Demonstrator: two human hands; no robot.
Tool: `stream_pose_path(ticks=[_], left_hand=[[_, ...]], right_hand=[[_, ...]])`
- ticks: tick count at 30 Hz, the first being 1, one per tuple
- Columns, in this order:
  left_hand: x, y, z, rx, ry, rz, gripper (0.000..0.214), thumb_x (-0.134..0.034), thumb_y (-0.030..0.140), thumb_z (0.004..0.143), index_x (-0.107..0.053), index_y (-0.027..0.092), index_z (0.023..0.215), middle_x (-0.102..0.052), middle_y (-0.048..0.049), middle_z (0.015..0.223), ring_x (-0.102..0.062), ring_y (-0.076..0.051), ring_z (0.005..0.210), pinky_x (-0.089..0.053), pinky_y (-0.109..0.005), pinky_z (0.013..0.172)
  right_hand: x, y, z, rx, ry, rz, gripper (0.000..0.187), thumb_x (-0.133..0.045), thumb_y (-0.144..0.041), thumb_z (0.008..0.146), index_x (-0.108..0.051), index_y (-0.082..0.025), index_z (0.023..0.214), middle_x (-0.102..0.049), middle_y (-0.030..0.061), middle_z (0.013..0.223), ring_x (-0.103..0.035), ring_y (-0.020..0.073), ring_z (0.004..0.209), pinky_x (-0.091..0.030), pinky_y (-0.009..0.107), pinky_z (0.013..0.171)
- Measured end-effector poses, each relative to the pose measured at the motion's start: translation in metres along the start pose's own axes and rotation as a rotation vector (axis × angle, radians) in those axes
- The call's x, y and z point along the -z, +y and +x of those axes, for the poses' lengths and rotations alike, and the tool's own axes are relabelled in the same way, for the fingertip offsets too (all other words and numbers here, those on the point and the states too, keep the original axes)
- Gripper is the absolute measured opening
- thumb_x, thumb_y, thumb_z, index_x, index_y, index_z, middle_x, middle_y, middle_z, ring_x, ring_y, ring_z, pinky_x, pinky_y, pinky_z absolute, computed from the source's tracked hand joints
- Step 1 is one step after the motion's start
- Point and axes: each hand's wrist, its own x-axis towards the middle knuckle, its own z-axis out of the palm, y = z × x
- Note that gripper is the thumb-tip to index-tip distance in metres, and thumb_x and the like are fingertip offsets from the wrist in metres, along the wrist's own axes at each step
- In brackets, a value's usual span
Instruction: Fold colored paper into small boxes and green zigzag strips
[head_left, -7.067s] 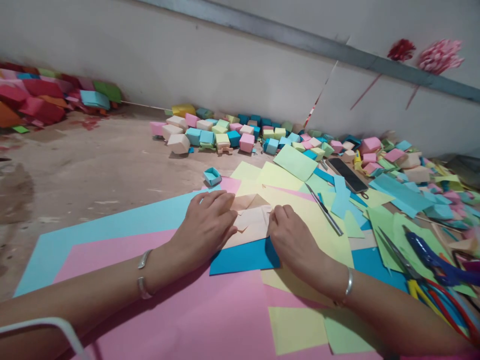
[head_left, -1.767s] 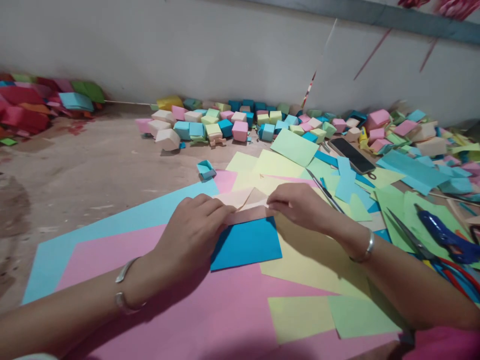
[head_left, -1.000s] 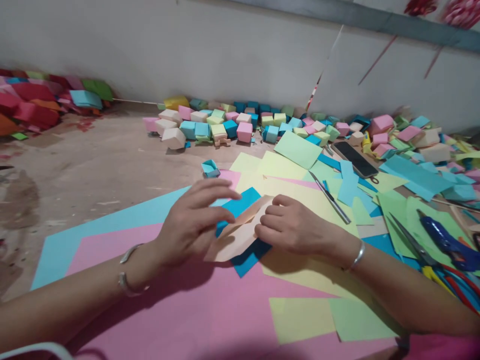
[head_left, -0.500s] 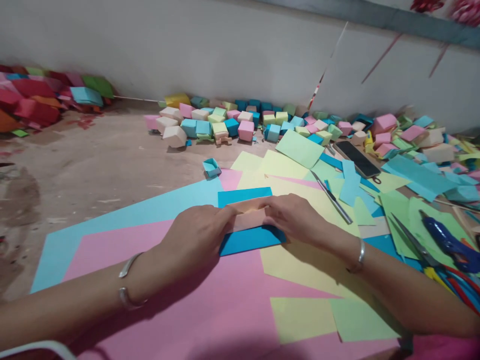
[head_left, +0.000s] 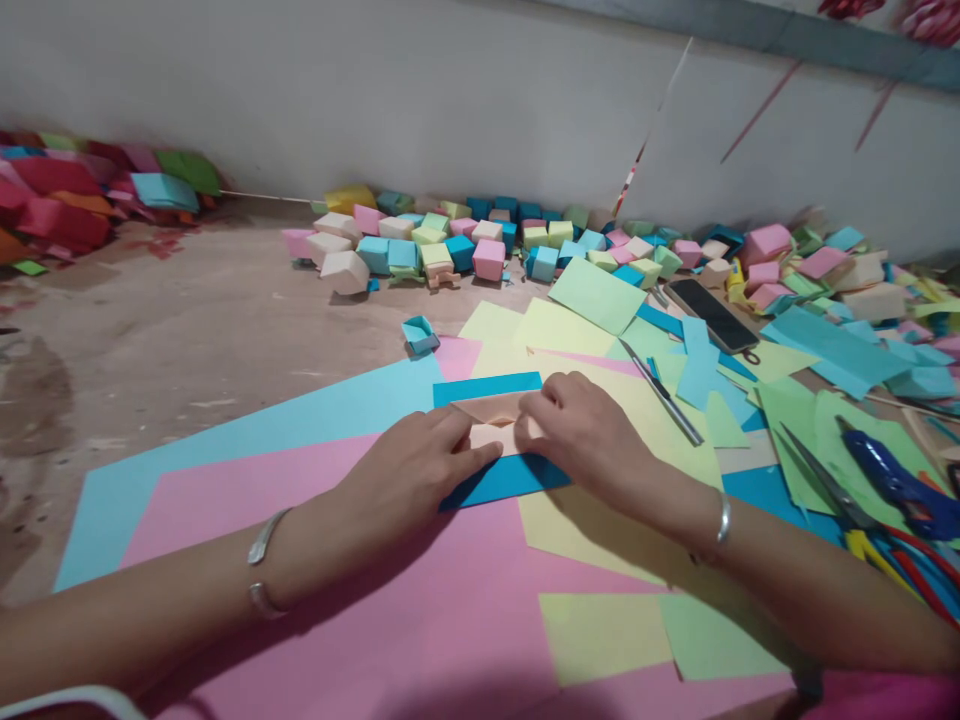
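Note:
Between my hands is a folded peach paper (head_left: 491, 437), with a small gap along its middle. It lies over a blue paper (head_left: 499, 480) that shows above and below it. My left hand (head_left: 424, 455) is closed on the left end of the peach paper, thumb along its lower flap. At the right end, my right hand (head_left: 585, 425) pinches the same paper, fingers curled. Under them spread large sheets, a pink sheet (head_left: 337, 620), a light blue sheet (head_left: 247, 425) and a yellow sheet (head_left: 600, 530).
Behind stand rows of small folded paper boxes (head_left: 390, 257), and one open blue box (head_left: 419, 335) sits nearer. To the right are a slim cutter (head_left: 667, 395), a phone (head_left: 712, 312), scissors (head_left: 847, 500) and a blue glue gun (head_left: 896, 470). A grey wall (head_left: 337, 90) rises behind.
My left thumb has come forward onto the lower flap of the peach paper. My right fingers have curled in over its right end. The view has shifted slightly.

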Motion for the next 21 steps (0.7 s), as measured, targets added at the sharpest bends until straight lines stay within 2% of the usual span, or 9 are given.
stream_pose_path(ticks=[2,4,7,11,14,17,21], left_hand=[[-0.002,-0.002,0.0,-0.001,-0.007,0.006,0.038,-0.048,0.006,0.086,-0.059,0.025,0.116,-0.059,-0.0056,0.091,-0.051,-0.021,0.084,-0.035,-0.033,0.066],[-0.001,-0.001,0.001,-0.012,-0.017,0.027,0.039,-0.048,0.005,0.085,-0.058,0.025,0.118,-0.059,-0.0051,0.091,-0.052,-0.021,0.083,-0.035,-0.033,0.066],[0.002,0.007,0.001,-0.048,-0.054,0.117,0.036,-0.048,0.003,0.083,-0.061,0.019,0.113,-0.061,-0.0074,0.093,-0.053,-0.023,0.085,-0.037,-0.035,0.066],[0.004,0.025,-0.007,-0.084,-0.149,0.302,0.022,-0.05,0.0,0.076,-0.063,0.018,0.075,-0.056,-0.0069,0.078,-0.048,-0.022,0.071,-0.035,-0.038,0.061],[0.002,0.034,-0.018,-0.13,-0.245,0.467,0.021,-0.053,0.0,0.07,-0.06,0.018,0.063,-0.051,-0.0078,0.069,-0.046,-0.024,0.069,-0.03,-0.037,0.055],[0.0,0.039,-0.029,-0.106,-0.281,0.622,0.022,-0.052,-0.002,0.069,-0.063,0.017,0.068,-0.052,-0.009,0.071,-0.045,-0.023,0.067,-0.032,-0.038,0.055],[0.0,0.039,-0.041,-0.065,-0.268,0.747,0.024,-0.048,-0.001,0.075,-0.065,0.016,0.079,-0.057,-0.0113,0.08,-0.049,-0.025,0.072,-0.04,-0.043,0.066]], right_hand=[[-0.004,-0.009,-0.011,0.138,0.074,-0.132,0.015,-0.049,-0.01,0.088,-0.062,-0.016,0.082,-0.06,0.0098,0.082,-0.045,0.0205,0.075,-0.02,0.034,0.061],[-0.009,-0.02,-0.022,0.227,0.074,-0.228,0.015,-0.051,-0.007,0.083,-0.062,-0.016,0.077,-0.058,0.0094,0.075,-0.043,0.0205,0.071,-0.019,0.035,0.061],[-0.017,-0.032,-0.036,0.166,0.049,-0.342,0.012,-0.055,-0.005,0.073,-0.06,-0.015,0.069,-0.053,0.009,0.066,-0.037,0.0188,0.063,-0.017,0.035,0.06],[-0.019,-0.039,-0.043,0.137,-0.027,-0.427,0.013,-0.058,-0.001,0.066,-0.059,-0.015,0.064,-0.048,0.0077,0.061,-0.032,0.0168,0.058,-0.015,0.035,0.058],[-0.014,-0.041,-0.047,0.118,-0.076,-0.488,0.017,-0.057,0.001,0.066,-0.058,-0.016,0.062,-0.046,0.007,0.059,-0.032,0.0165,0.057,-0.016,0.035,0.057],[-0.013,-0.039,-0.05,0.096,-0.121,-0.506,0.022,-0.057,0.003,0.063,-0.054,-0.017,0.057,-0.043,0.0054,0.057,-0.031,0.0157,0.056,-0.017,0.035,0.057],[-0.014,-0.035,-0.052,0.112,-0.143,-0.48,0.025,-0.056,0.006,0.059,-0.05,-0.018,0.053,-0.042,0.0051,0.057,-0.031,0.0153,0.057,-0.017,0.034,0.057]])
